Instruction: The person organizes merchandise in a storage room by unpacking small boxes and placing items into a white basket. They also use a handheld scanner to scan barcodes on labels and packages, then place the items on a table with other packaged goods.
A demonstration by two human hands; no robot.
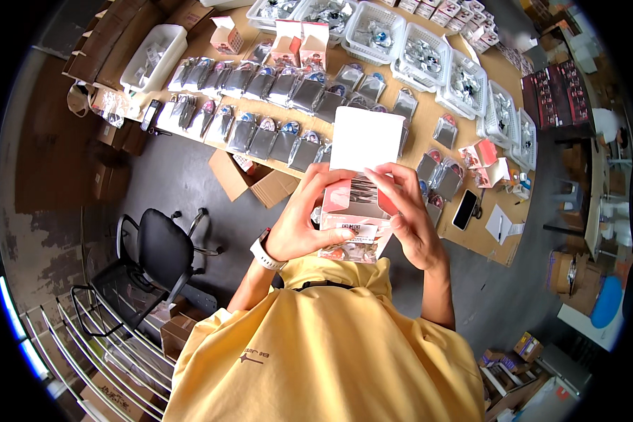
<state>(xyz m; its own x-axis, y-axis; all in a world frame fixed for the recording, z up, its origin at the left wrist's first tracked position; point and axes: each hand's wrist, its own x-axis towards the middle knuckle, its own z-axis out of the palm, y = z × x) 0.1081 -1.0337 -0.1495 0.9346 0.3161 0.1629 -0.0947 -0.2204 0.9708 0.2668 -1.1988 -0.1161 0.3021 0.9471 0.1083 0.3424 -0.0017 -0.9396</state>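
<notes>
Both hands close on an open red-and-white box (334, 219) held in front of a person's waist, the left hand (299, 218) gripping its left side with the thumb along the near face, the right hand (415, 219) pressing the right side with fingers at the upper rim. The box's white lid (368, 138) stands raised beyond the fingertips, overlapping the table (482, 243) in the view, while silvery packets fill the opening. A pale band (266, 253) circles the left wrist, above a yellow shirt (330, 344).

Left of the hands, the table's near edge runs past two long rows of dark wrapped packets (264, 138), a strip of tabletop showing between them. White baskets (366, 56) line the far side, rims nearly touching. To the right, a phone (464, 209) lies near the front edge, just beside a sheet of paper (496, 232) bearing a pen (500, 226); open small boxes (496, 171) sit behind.

Below the table's edge, a flapped carton (274, 188) rests just left of the left forearm. Grey floor (158, 172) stretches between the table and a black chair (165, 239), with a metal rack (84, 349) farther back at lower left.
</notes>
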